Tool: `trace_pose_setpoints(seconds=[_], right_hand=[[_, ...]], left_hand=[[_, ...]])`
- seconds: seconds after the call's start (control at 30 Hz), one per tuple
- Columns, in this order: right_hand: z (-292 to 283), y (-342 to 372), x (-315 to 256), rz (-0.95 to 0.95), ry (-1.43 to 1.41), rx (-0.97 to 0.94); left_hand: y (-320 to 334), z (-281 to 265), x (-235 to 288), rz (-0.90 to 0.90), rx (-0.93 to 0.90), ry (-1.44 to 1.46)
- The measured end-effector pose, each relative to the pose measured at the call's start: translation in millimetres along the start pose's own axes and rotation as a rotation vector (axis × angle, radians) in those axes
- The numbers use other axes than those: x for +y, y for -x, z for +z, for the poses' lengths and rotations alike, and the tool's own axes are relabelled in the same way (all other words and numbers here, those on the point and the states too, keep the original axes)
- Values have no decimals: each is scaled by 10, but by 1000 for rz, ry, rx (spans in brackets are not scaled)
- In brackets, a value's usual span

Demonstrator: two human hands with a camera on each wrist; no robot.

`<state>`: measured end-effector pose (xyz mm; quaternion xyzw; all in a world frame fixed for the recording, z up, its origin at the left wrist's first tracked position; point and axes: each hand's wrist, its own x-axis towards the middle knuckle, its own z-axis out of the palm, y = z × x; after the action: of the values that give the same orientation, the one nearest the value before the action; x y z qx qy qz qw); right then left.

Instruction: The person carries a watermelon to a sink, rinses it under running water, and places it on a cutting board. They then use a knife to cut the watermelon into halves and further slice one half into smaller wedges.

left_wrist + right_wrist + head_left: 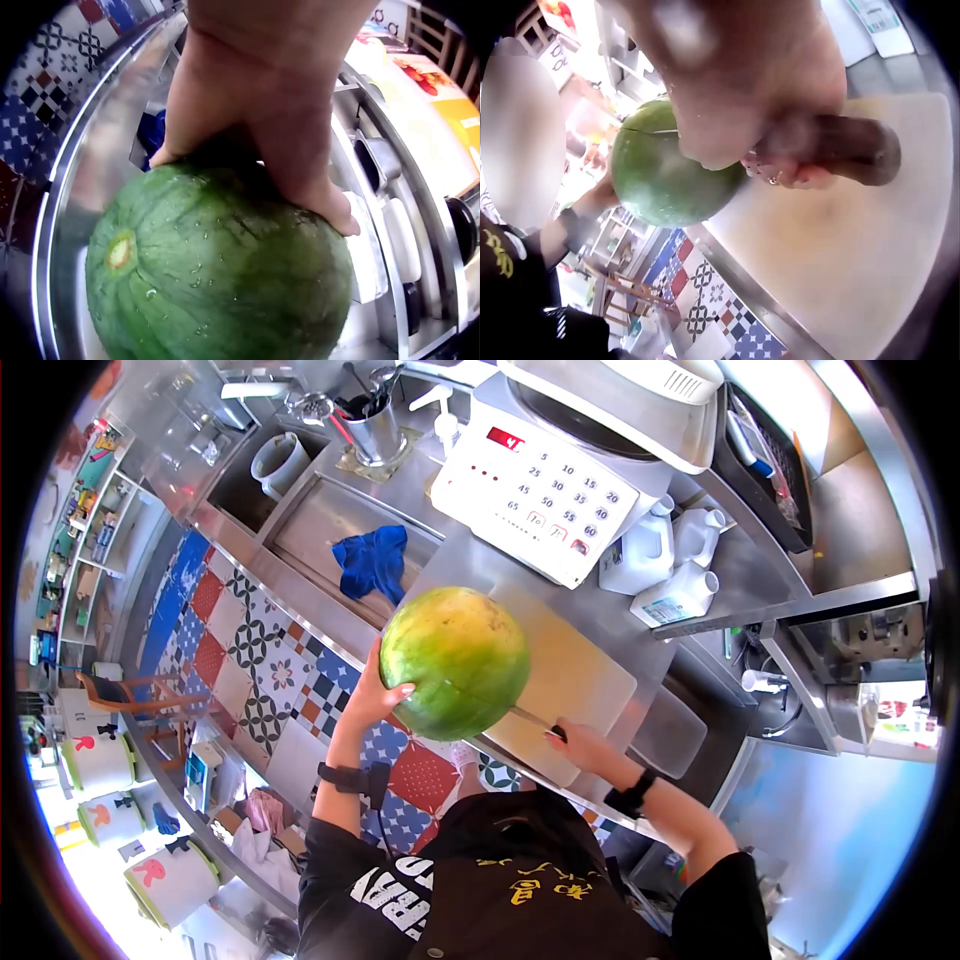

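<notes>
A large green watermelon (pixel 455 660), wet on its skin, is at the left end of a pale cutting board (pixel 590 680). The left hand (pixel 372 695) holds its left side; in the left wrist view that hand (pixel 255 127) spreads thumb and fingers over the watermelon (pixel 225 262). The right hand (pixel 590 748) grips a knife by its dark handle (pixel 855 148), and the blade (pixel 530 715) reaches to the watermelon's lower right side. A thin cut line runs across the rind in the right wrist view. How deep the blade sits is hidden.
Behind the board stand a white machine with number buttons (pixel 540 490) and white plastic bottles (pixel 675 595). A blue cloth (pixel 372 563) lies in the metal tray to the left, near a metal cup of utensils (pixel 375 435). The counter's metal edge (pixel 330 645) runs along the person's side.
</notes>
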<state>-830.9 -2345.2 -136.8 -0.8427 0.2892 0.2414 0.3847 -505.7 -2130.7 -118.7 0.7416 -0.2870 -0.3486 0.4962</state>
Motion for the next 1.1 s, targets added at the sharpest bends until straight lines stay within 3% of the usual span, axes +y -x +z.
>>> trace_pose_setpoints(seconds=[0.13,0.23,0.3,0.47,0.73,0.9,1.1], right_hand=[[88,-83,65,-84,-48,78],[153,-107,181,-130,-190,176],[56,13,121,-28,-138,137],[-77,398,113,-36,-124,118],[-452,1269,-481,12,-93,72],[-325,1434,-404,-24,-121,106],[-449,1630,-586,79,-80,69]], left_hand=[[-129,-22,-65,44,-42,-12],[-92,100,411,35,-39,11],[-63,127,466,35,-12,-23],[29,318,494,-13,59,-281],[116,340,510,4,-6,-239],[169,398,368,-6,-26,-292],[217,446,405,-38,-38,-269]])
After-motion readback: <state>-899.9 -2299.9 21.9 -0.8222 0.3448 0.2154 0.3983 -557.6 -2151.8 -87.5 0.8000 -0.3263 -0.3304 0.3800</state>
